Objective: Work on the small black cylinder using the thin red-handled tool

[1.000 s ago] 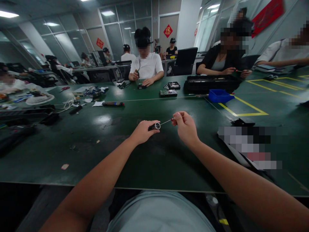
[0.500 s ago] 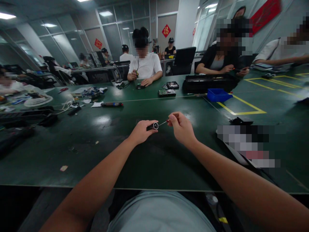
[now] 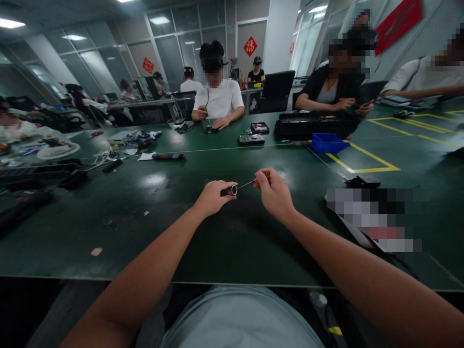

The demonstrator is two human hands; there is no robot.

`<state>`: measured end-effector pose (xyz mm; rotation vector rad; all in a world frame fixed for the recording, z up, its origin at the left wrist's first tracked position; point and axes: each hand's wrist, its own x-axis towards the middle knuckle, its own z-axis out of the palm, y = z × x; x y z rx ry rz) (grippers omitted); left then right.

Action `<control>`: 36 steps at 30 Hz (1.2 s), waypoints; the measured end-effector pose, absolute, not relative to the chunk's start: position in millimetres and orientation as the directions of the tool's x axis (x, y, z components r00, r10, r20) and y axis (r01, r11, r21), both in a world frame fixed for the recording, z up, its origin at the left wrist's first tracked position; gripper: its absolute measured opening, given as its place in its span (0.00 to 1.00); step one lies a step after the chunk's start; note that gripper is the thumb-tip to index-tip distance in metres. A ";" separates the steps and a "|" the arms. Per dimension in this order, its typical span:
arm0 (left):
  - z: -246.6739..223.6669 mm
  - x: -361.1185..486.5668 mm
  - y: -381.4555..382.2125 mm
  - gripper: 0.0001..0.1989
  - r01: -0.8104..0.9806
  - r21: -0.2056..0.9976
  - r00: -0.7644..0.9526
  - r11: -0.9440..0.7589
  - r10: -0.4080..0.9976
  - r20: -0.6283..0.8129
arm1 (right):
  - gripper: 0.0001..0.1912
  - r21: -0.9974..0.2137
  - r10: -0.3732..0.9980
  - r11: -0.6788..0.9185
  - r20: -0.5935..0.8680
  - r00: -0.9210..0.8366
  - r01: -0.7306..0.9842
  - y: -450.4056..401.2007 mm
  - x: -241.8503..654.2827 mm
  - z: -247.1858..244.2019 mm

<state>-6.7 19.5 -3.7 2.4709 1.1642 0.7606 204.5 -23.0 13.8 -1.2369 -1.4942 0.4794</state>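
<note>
Over the middle of the green table (image 3: 203, 246), my left hand (image 3: 212, 197) grips a small dark cylinder (image 3: 230, 190) between thumb and fingers. The cylinder's round end, with a pale rim, faces me. My right hand (image 3: 274, 194) is closed around the reddish handle of a thin screwdriver (image 3: 247, 184). Its metal shaft points left and reaches the cylinder's rim; whether the tip touches it is too small to tell.
Beyond my hands lie a pen-like tool (image 3: 168, 156), a green circuit board (image 3: 251, 139) and a blue bin (image 3: 329, 143). A white and black item (image 3: 350, 224) is at right. Cables and parts clutter the left. A person (image 3: 218, 99) works opposite.
The cylinder has tilted slightly in my left hand, so its round end looks narrower. My right hand and the screwdriver have shifted very slightly right.
</note>
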 end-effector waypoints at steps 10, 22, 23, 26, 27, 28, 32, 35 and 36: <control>-3.5 -5.5 19.3 0.21 0.638 0.478 0.544 -0.603 0.793 0.274 | 0.11 -0.744 0.842 0.448 0.537 0.045 0.495 -28.3 204.4 21.3; -3.0 -6.6 19.1 0.21 0.659 0.476 0.535 -0.583 0.808 0.248 | 0.12 -0.728 0.860 0.409 0.509 0.034 0.550 -27.0 204.7 20.4; -2.8 -6.6 18.8 0.20 0.656 0.486 0.531 -0.577 0.811 0.246 | 0.12 -0.728 0.860 0.403 0.508 0.041 0.554 -26.7 205.0 20.2; -2.4 -6.6 18.5 0.16 0.635 0.543 0.489 -0.549 0.830 0.267 | 0.12 -0.741 0.851 0.402 0.519 0.078 0.537 -26.5 206.3 20.3; -2.3 -6.7 18.7 0.16 0.627 0.568 0.464 -0.533 0.841 0.278 | 0.12 -0.746 0.847 0.406 0.524 0.090 0.528 -26.9 206.7 20.8; -2.3 -6.7 19.1 0.16 0.617 0.598 0.434 -0.512 0.855 0.284 | 0.12 -0.750 0.842 0.411 0.530 0.099 0.518 -27.6 206.9 21.4; -1.9 -6.6 21.0 0.18 0.523 0.741 0.338 -0.422 0.900 0.274 | 0.11 -0.750 0.824 0.437 0.555 0.113 0.496 -31.3 206.6 24.0; 0.6 -5.1 19.5 0.18 0.459 0.804 0.327 -0.378 0.913 0.243 | 0.11 -0.745 0.814 0.452 0.569 0.113 0.491 -33.3 206.4 25.6; 2.1 -4.1 18.1 0.17 0.470 0.801 0.333 -0.371 0.915 0.228 | 0.11 -0.743 0.813 0.456 0.572 0.110 0.489 -33.8 206.4 26.2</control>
